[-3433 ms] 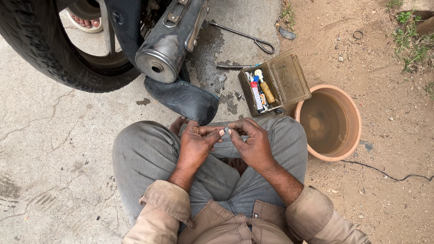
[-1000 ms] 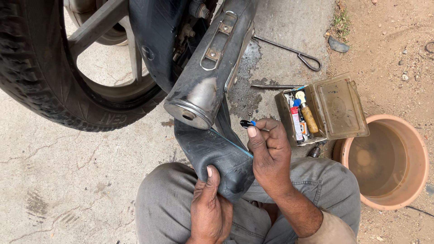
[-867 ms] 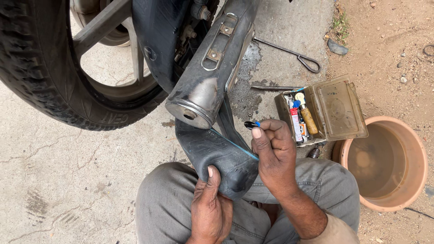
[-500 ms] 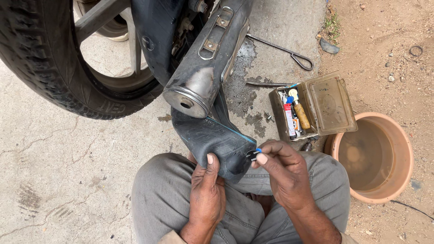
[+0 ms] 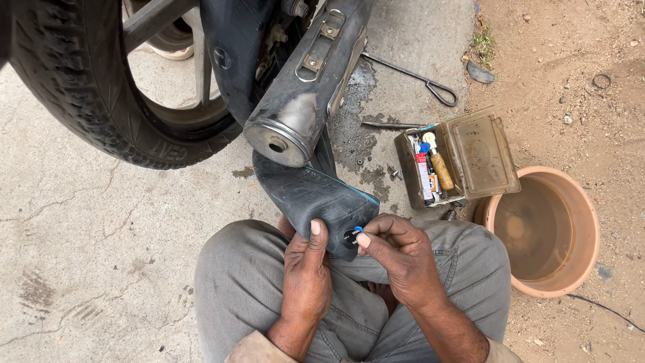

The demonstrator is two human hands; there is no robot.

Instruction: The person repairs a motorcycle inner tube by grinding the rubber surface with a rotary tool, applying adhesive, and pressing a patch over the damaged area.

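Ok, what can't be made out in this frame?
Head view only:
- Small blue-and-black piece: too small to identify, partly covered by the right hand.
- Inner tube: upper part hidden behind the exhaust pipe.
- Tool box contents: too small.
- Tyre: cut off by the top edge.

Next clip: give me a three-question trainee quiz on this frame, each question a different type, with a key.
1. True or false: the left hand grips the inner tube against the knee.
2. Multiple choice: where does the open tool box lie? A) inside the basin B) on the ground between the exhaust pipe and the basin C) on the person's lap
3. Short answer: what does the right hand press against the tube?

Key
1. True; its thumb lies on the tube.
2. B
3. A small round patch, black with a bit of blue, pinched at the fingertips.
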